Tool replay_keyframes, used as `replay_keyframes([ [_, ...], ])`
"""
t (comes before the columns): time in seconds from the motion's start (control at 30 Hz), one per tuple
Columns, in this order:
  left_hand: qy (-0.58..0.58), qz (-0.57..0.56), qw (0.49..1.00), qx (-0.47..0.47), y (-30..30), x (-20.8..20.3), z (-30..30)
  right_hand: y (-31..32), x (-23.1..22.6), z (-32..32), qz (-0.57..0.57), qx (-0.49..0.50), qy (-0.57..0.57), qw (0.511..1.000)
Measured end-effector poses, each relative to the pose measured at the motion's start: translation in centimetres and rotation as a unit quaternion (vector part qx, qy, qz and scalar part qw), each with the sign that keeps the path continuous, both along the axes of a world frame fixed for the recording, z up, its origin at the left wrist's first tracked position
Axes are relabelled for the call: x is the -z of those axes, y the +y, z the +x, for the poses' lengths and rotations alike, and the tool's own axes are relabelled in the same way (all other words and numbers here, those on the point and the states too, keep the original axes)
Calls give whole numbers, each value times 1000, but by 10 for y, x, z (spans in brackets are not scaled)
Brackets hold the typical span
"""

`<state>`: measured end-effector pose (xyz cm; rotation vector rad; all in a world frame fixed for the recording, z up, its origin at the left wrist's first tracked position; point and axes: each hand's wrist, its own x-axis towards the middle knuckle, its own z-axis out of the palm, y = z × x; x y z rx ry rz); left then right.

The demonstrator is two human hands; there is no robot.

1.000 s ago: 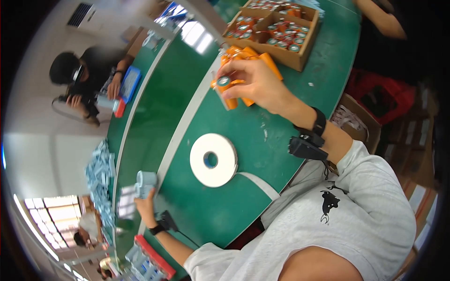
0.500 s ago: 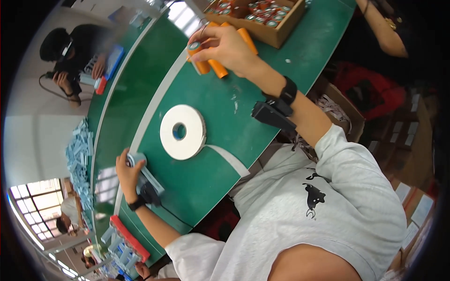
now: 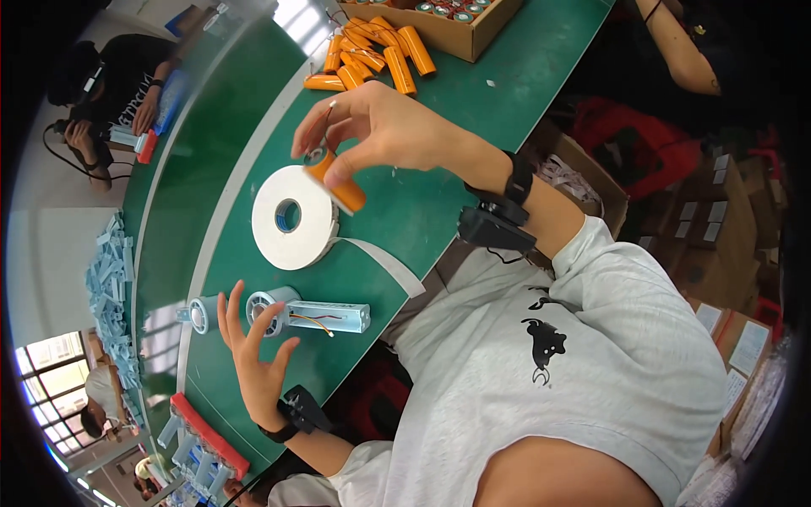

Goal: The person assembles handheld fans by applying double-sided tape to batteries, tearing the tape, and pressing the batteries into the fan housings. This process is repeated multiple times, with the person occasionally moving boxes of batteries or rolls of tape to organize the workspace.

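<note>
My right hand (image 3: 372,135) pinches an orange cylindrical battery (image 3: 336,182) by its side, with thin wires rising from its upper end. It hangs over the edge of a large white roll of tape (image 3: 274,237), whose loose end trails toward my body. My left hand (image 3: 258,359) is open, fingers spread and nothing in them. Beside its fingertips lies a light-blue handheld fan (image 3: 338,318), its handle open with a thin wire and small white connector showing. A second light-blue fan piece (image 3: 201,314) lies just left of those fingers.
Orange batteries (image 3: 363,55) are heaped beyond my right hand, beside a cardboard box (image 3: 486,34) of battery cells. A red-edged tray (image 3: 209,435) of light-blue parts stands at lower left. Light-blue pieces (image 3: 110,296) are piled far left; a person (image 3: 110,93) works opposite.
My right hand has brought the battery from the heap toward me, over the tape roll. My left hand has let go of the light-blue fan, which now lies on the table, and its fingers have spread.
</note>
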<state>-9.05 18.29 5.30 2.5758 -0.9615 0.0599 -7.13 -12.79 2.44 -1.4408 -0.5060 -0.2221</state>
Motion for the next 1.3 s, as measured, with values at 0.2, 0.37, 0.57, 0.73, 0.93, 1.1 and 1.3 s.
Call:
replay_keyframes([
  [0.2,-56,84,989,104,-12,23,-1,38,-20,-41,18,-74,42,996],
  [0.37,-91,71,991,63,-25,20,-7,75,-5,-59,-25,-52,44,997],
  [0.57,-13,-54,996,70,-13,17,3,90,5,-64,-130,8,-39,991],
  [0.73,47,-233,971,-8,-6,33,6,99,-2,-66,-278,16,-149,949],
  [0.93,34,-272,962,-1,-5,35,8,95,-21,-51,-426,-81,-145,889],
  [1.1,48,-296,954,14,-5,40,9,96,-34,-31,-488,-164,-114,850],
  [1.3,122,-333,933,-60,-7,38,4,106,-34,-14,-519,-180,-119,827],
])
